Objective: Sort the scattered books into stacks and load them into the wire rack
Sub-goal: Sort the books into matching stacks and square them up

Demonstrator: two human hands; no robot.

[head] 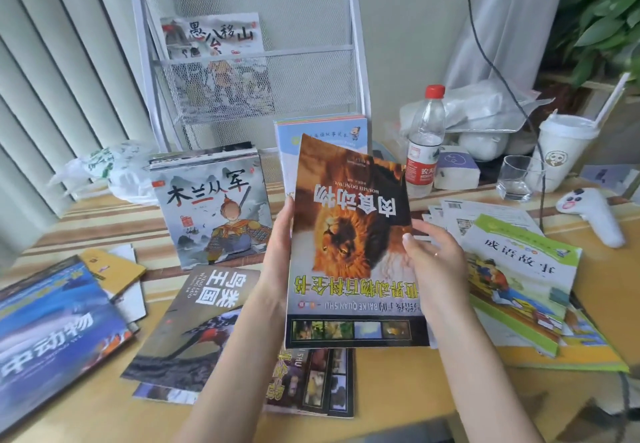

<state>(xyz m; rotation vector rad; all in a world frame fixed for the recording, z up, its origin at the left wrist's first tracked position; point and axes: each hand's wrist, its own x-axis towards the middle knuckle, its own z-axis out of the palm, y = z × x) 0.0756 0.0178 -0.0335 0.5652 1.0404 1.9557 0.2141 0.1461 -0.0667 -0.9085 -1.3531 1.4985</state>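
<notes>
Above the table's middle I hold an orange lion book (pixel 349 234) upside down, tilted up toward me. My left hand (pixel 278 252) grips its left edge and my right hand (pixel 434 255) grips its right edge. Behind it stands the white wire rack (pixel 252 61), which holds one picture book (pixel 213 38) in its upper pocket. A grey warrior book (pixel 211 210) tops a stack in front of the rack, next to a light-blue stack (pixel 322 130). A bird book (pixel 194 321), a blue sea book (pixel 52 331) and green-edged books (pixel 519 279) lie scattered about.
A water bottle (pixel 424 141), a glass (pixel 517 177), a lidded cup with a straw (pixel 562 144), a tissue pack (pixel 457 167) and plastic bags (pixel 485 106) crowd the back right. A white controller (pixel 592 214) lies at the right. Another plastic bag (pixel 110 168) sits back left.
</notes>
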